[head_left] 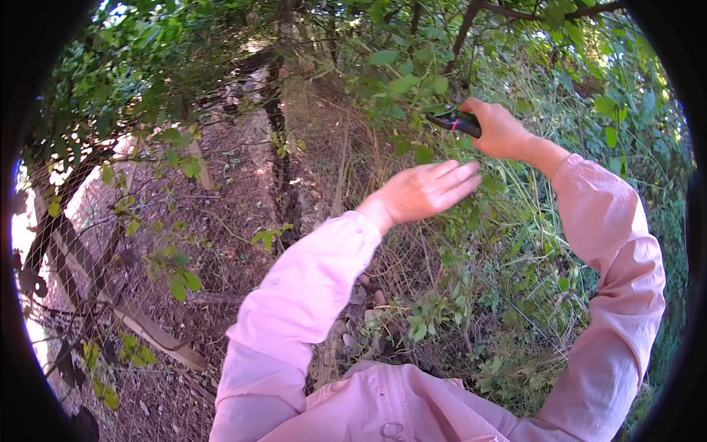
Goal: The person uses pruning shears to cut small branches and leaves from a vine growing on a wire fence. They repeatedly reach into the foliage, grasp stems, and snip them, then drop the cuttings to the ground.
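Observation:
My right hand is raised at the upper right, wrapped round black pruning shears with a thin red-pink band. Their dark tip points left into the green leaves of a shrub. Below and left of the shears, my left hand reaches out with its back up and its fingers stretched to the right. Nothing shows in it, and leafy stems are close to its fingertips. Pink long sleeves cover both my forearms.
A wire mesh fence and a slanting wooden pole stand on the left. A dark trunk rises near the middle. Branches hang overhead at the top right. Dense greenery fills the right, and stones lie low in the middle.

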### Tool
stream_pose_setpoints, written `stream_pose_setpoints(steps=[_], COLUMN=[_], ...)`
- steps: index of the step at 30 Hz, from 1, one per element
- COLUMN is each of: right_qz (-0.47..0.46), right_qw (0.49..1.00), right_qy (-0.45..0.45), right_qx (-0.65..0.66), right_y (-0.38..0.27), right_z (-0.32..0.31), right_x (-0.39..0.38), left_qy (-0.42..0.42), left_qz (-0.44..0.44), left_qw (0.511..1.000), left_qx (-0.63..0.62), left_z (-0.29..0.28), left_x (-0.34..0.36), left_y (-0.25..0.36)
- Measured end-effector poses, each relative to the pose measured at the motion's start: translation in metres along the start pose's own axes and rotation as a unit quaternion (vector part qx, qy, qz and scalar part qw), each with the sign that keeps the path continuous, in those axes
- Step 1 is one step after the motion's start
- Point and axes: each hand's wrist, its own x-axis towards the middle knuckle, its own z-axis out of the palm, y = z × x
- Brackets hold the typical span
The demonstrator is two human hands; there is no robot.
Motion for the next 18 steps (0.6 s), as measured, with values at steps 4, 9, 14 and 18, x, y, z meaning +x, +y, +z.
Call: stream_pose_setpoints(steps=[4,9,14,18], right_qz=[0.041,0.101,0.106,0.170], right_qw=[0.997,0.975,0.964,0.928], right_qy=[-0.021,-0.016,0.001,-0.094], right_qx=[-0.056,-0.199,-0.243,-0.318], right_y=[0.037,0.101,0.178,0.234], right_z=[-0.028,-0.052,-0.049,-0.040], right_x=[-0.024,-0.076,-0.156,-0.260], left_qy=[-0.007,0.024,0.057,0.081], left_qz=[0.016,-0.059,-0.129,-0.168], left_qw=[1.000,0.998,0.989,0.980], left_qx=[0.001,-0.019,-0.047,-0.064], left_z=[-0.018,-0.033,-0.041,-0.043], left_x=[-0.011,-0.012,-0.012,-0.008], left_y=[-0.003,-0.002,-0.005,-0.005])
